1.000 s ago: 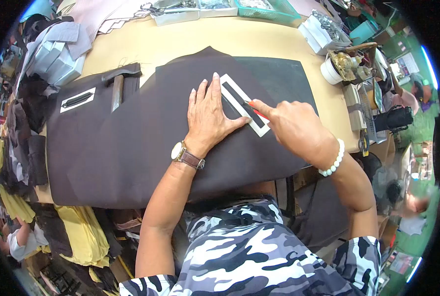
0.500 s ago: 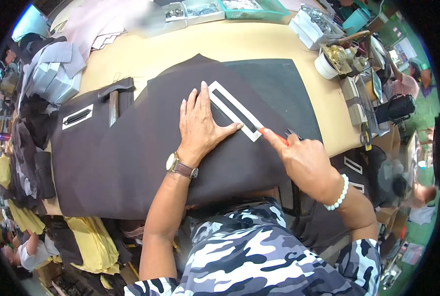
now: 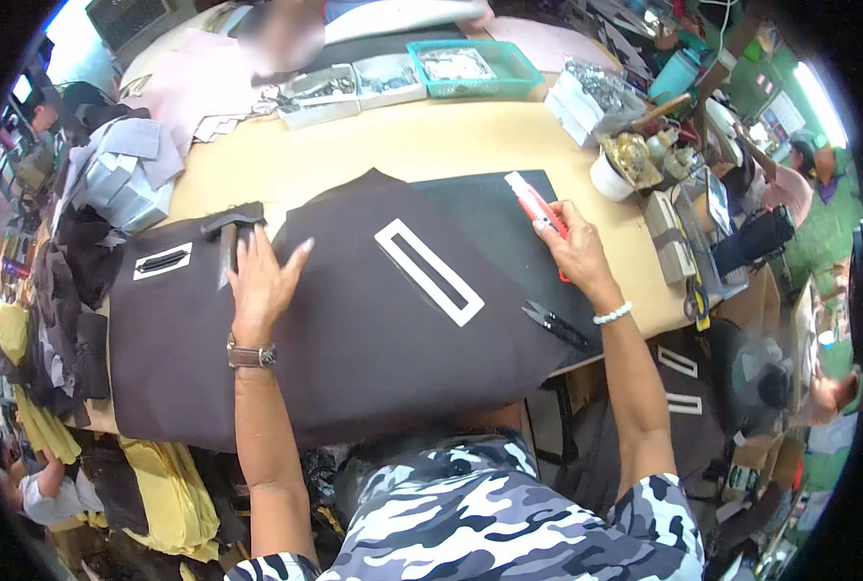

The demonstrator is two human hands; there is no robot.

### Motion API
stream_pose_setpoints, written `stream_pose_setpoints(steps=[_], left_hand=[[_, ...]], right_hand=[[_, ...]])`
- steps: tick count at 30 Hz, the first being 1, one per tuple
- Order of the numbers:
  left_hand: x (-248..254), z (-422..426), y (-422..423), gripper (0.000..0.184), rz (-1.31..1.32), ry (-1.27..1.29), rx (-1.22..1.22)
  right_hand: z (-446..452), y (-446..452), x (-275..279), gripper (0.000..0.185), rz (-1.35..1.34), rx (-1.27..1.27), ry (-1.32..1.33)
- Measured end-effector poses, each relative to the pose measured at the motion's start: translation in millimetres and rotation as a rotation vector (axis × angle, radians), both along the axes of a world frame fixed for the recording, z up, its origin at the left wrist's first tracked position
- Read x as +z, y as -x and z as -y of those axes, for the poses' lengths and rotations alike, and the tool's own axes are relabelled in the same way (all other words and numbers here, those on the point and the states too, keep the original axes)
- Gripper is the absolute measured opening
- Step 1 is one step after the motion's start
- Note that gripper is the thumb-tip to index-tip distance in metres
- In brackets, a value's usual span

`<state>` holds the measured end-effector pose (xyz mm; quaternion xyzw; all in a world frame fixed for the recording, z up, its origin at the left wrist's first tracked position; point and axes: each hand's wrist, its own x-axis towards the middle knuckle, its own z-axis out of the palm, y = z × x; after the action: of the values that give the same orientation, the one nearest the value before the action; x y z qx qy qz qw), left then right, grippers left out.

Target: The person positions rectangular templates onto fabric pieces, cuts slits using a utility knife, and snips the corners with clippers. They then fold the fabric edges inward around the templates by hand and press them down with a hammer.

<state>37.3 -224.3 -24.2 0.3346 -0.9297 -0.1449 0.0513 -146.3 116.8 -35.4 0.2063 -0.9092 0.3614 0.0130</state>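
My left hand is open with fingers spread, its fingertips over or beside the handle of a hammer; contact I cannot tell. My right hand grips a red utility knife, pointing up and left above a dark cutting mat. Between the hands lies dark brown fabric. On it sits a white rectangular frame with a long dark slot. Black thread snips rest near the fabric's right edge. At left, a black coil-like strip lies on a white patch.
Boxes of small parts and a teal basket line the table's far side. A white tub and a narrow box stand at right. Folded pale cloth is piled at left. Other people are around the edges.
My left hand has left the white frame and moved left to the hammer. My right hand has lifted the knife from the frame's lower end, up and away. The view has shifted.
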Motion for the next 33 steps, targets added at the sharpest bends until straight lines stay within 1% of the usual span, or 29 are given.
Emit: stream_pose_setpoints(steps=[1, 3, 4, 6, 7, 10, 12, 13, 14, 15, 17, 18, 21, 22, 25, 26, 27, 29, 30, 31, 32, 33], left_hand=[[-11.0, 2.5, -3.9, 0.086, 0.017, 0.028, 0.015], [-25.5, -0.8, -9.4, 0.068, 0.011, 0.039, 0.005], [-28.9, 0.9, -9.3, 0.058, -0.035, 0.022, -0.002], [-33.7, 2.4, -9.3, 0.04, -0.119, -0.022, -0.021], [-33.8, 2.0, -9.6, 0.034, -0.211, 0.033, -0.032], [-26.1, 5.0, -4.4, 0.017, -0.475, 0.176, -0.085], [-17.0, 9.2, 4.3, 0.021, -0.486, -0.007, -0.066], [-15.7, 12.6, 9.8, 0.023, -0.49, -0.103, -0.056], [-35.2, 24.2, 16.5, 0.03, -0.615, -0.094, -0.135], [-30.4, 28.9, 21.0, 0.041, -0.512, -0.499, -0.1], [5.9, -1.5, 20.0, 0.051, -0.42, -1.126, 0.057], [5.3, -7.2, 20.8, 0.052, -0.409, -1.009, -0.049], [8.8, -6.9, 15.2, 0.048, 0.02, -0.889, -0.162], [7.4, -6.6, 14.4, 0.043, 0.059, -0.879, -0.137], [-3.1, -20.8, 5.2, 0.039, -0.281, -1.089, -0.1], [-9.6, -24.1, 4.9, 0.036, -0.378, -1.186, -0.09], [-17.3, -26.9, 6.6, 0.034, -0.405, -1.252, 0.005], [-29.4, -35.2, 10.5, 0.031, -0.458, -1.377, 0.202], [-21.1, -42.4, 7.4, 0.028, -0.472, -1.587, 0.156], [-16.9, -48.6, 5.6, 0.027, -0.516, -1.752, 0.19], [-13.7, -53.9, 4.5, 0.027, -0.563, -1.915, 0.224], [-11.3, -57.8, 3.3, 0.026, -0.612, -2.08, 0.256]], right_hand=[[3.0, 9.8, -9.8, 0.035, -0.126, 0.009, -0.063], [9.4, 22.4, -21.8, 0.036, -0.371, 0.016, -0.191], [11.1, 24.0, -25.1, 0.036, -0.398, 0.02, -0.203], [11.4, 25.0, -24.3, 0.037, -0.721, -0.012, -0.272], [11.1, 22.0, -21.5, 0.037, -0.88, -0.027, -0.309], [-4.0, -15.8, 2.9, 0.038, -0.5, -0.001, -0.2], [-22.7, -56.0, 27.6, 0.037, -0.084, 0.068, -0.242], [-30.2, -67.8, 23.0, 0.035, 0.002, 0.105, -0.207], [-38.3, -78.6, 18.4, 0.033, 0.09, 0.141, -0.173], [-43.7, -84.4, 15.7, 0.032, 0.18, 0.175, -0.14], [-45.8, -89.6, 12.5, 0.028, 0.272, 0.131, -0.052], [-46.4, -91.0, 11.0, 0.026, 0.314, 0.109, -0.004], [-42.2, -80.8, 6.1, 0.021, 0.138, 0.081, 0.08], [-32.6, -76.8, 13.0, 0.016, 0.086, 0.029, 0.141], [11.5, -77.9, 33.3, 0.014, 0.131, 0.064, 0.419], [28.8, -78.5, 29.1, 0.016, 0.154, 0.161, 0.466], [46.8, -81.9, 23.9, 0.018, 0.179, 0.26, 0.514], [78.5, -99.3, 19.9, 0.02, 0.602, 0.33, 0.663], [87.5, -101.6, 1.9, 0.021, 0.693, 0.341, 0.703], [95.9, -103.9, -10.5, 0.022, 0.783, 0.352, 0.742], [96.2, -109.7, -14.7, 0.025, 0.79, 0.287, 0.697], [95.5, -114.8, -16.0, 0.027, 0.76, 0.277, 0.704]])
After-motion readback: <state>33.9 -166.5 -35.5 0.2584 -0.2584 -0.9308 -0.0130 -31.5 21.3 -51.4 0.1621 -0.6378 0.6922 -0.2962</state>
